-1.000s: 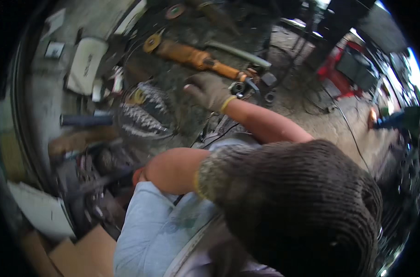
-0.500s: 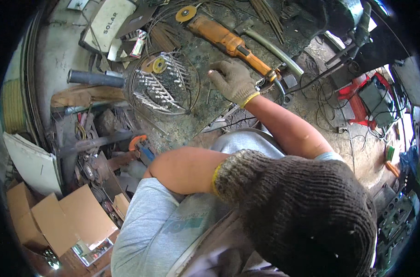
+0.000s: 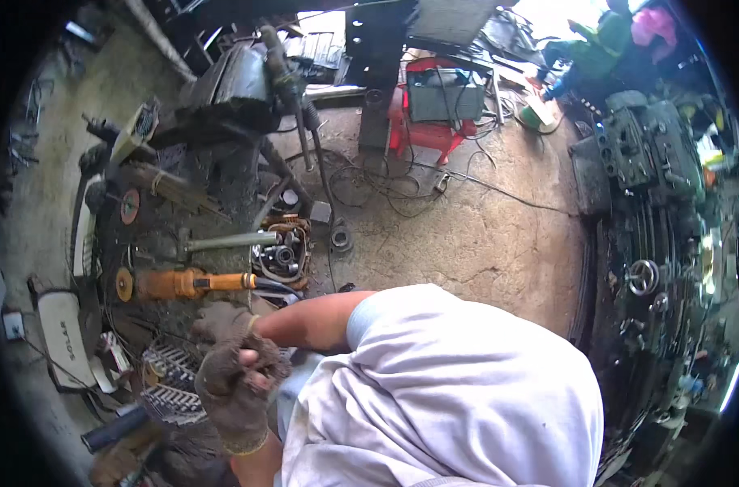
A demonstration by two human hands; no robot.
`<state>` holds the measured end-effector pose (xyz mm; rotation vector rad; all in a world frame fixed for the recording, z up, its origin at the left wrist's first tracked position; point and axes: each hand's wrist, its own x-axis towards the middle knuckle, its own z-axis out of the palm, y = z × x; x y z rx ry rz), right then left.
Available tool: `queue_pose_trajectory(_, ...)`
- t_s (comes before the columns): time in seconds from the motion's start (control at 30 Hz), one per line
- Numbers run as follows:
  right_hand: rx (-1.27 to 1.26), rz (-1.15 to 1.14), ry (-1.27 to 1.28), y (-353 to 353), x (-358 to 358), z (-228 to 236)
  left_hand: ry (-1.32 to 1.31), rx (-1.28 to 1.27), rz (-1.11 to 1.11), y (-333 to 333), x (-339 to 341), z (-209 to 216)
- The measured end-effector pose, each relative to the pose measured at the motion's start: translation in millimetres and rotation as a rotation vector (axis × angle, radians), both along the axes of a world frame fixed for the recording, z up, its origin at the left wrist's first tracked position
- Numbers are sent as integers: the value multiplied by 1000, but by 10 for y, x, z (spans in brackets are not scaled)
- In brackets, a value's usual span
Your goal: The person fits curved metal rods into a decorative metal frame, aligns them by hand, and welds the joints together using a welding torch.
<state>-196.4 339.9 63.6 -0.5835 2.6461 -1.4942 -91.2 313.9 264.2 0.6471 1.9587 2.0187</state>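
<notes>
My left hand [image 3: 227, 398], in a dark knitted glove with bare fingertips showing, is closed in front of my body. A fuzzy brown patch shows at its fingers; what they hold, if anything, I cannot make out. Just beyond it, my gloved right hand [image 3: 221, 319] is partly covered by the left, its fingers too blurred to read. Past the right hand lies an orange angle grinder [image 3: 174, 284], with a yellow disc [image 3: 124, 284] at its left end. Toothed metal strips [image 3: 173, 398] lie left of my left hand.
Beyond the grinder are a hammer [image 3: 231, 241] with a pale handle and an open metal part [image 3: 284, 256] with round fittings. A red-framed machine [image 3: 434, 109] stands on the concrete floor [image 3: 483, 235], with loose cables near it. A lathe-like machine [image 3: 644, 276] lines the right.
My view has swung to the right, shifting the bench items leftward. My left hand has come down from close before the camera to beside my right hand.
</notes>
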Motion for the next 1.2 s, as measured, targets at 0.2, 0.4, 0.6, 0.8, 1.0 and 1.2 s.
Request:
queue_pose_trajectory(0.2, -55, 34, 76, -3, 39, 196, 118, -86, -4, -181, -30, 102)
queue_pose_trajectory(0.4, 209, -28, -101, -82, -5, 296, 369, -129, -208, -163, 33, 298)
queue_pose_trajectory(0.6, 152, -81, -71, -74, 152, 554, 214, 57, -242, -389, 202, 494)
queue_pose_trajectory(0.8, 170, -142, -24, -27, 106, 316, 87, 220, -287, -572, 259, 445)
queue_pose_trajectory(1.0, 172, -114, -3, -158, 60, 276, 97, 225, -453, -575, 368, 461)
queue_pose_trajectory(1.2, 173, -132, 10, 0, 173, 425, 60, 332, -719, -355, 418, 364)
